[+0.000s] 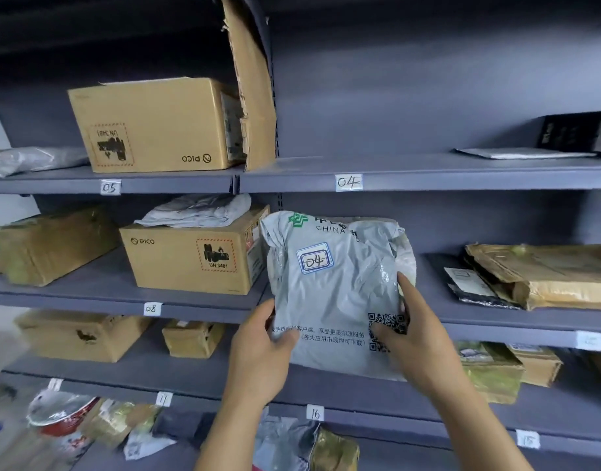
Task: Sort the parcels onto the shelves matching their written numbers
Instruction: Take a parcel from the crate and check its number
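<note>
A grey plastic mailer parcel [333,294] with a white label reading "04" is held upright in front of the middle shelves. My left hand [261,355] grips its lower left edge. My right hand [418,338] holds its lower right side over the QR code, index finger stretched up along the bag. Above the parcel, a shelf edge carries the tag "04" [348,182]; that shelf [411,164] holds a flat grey envelope [523,153] and a black box [578,132] at its far right.
Left bay: shelf tag "05" [110,187] under a PICO carton [156,127] and torn cardboard [255,90]; tag "08" [152,308] under another PICO carton [197,260]. Lower tags read "11" [163,399], "16" [315,413] and "15" [527,439]. Brown parcels [544,273] lie at right.
</note>
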A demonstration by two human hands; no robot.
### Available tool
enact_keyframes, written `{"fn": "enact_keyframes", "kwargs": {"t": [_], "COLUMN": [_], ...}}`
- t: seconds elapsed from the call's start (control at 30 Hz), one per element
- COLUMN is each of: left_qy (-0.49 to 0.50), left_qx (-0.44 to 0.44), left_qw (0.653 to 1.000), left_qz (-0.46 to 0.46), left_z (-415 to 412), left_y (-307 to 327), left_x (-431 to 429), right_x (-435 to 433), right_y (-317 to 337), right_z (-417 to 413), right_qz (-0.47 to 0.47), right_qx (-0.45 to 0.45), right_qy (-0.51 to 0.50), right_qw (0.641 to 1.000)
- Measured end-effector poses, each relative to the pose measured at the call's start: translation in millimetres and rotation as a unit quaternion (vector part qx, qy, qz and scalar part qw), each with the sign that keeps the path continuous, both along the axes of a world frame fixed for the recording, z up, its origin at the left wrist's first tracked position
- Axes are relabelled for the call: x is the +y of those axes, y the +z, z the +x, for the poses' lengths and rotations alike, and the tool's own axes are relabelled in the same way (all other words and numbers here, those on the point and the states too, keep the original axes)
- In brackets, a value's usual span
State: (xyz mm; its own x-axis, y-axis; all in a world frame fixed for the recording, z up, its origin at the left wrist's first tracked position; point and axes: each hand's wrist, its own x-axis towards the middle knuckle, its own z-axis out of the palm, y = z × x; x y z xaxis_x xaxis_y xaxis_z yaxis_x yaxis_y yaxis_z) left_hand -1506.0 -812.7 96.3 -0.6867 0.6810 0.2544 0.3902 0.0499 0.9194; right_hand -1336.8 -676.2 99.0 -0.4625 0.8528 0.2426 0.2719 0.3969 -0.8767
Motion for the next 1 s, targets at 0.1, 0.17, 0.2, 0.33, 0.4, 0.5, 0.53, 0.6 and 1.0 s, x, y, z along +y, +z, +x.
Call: {"fn": "enact_keyframes", "kwargs": {"t": [0.1, 0.17, 0.2, 0.33, 0.4, 0.5, 0.53, 0.6, 1.0], "left_qy": [-0.029, -0.042, -0.050, -0.075, -0.071, -0.057, -0.052, -0.039, 0.055], "left_qx": [0.010, 0.022, 0.029, 0.069, 0.092, 0.127, 0.136, 0.156, 0.212], "left_qw": [0.999, 0.998, 0.997, 0.992, 0.989, 0.985, 0.985, 0.983, 0.975], "left_qz": [0.022, 0.039, 0.050, 0.078, 0.088, 0.101, 0.097, 0.084, 0.033], "left_z": [-4, -7, -9, -14, -20, -32, -37, -50, -125], "left_y": [16, 31, 39, 81, 102, 137, 149, 172, 233], "left_x": [-9, -11, -10, 0, 10, 31, 40, 62, 189], "right_x": [-14, -19, -20, -16, -6, 18, 27, 48, 185], "right_y": [15, 32, 42, 94, 121, 158, 169, 191, 242], "right_z": [5, 8, 9, 5, 0, -14, -20, -32, -120], "right_qz": [0.029, 0.056, 0.070, 0.145, 0.174, 0.193, 0.199, 0.207, 0.102], "right_qx": [0.005, -0.003, -0.005, -0.037, -0.051, -0.069, -0.073, -0.081, -0.132], "right_qy": [-0.026, -0.033, -0.035, -0.066, -0.068, -0.073, -0.070, -0.060, -0.039], "right_qw": [0.999, 0.998, 0.997, 0.987, 0.981, 0.976, 0.975, 0.973, 0.985]}}
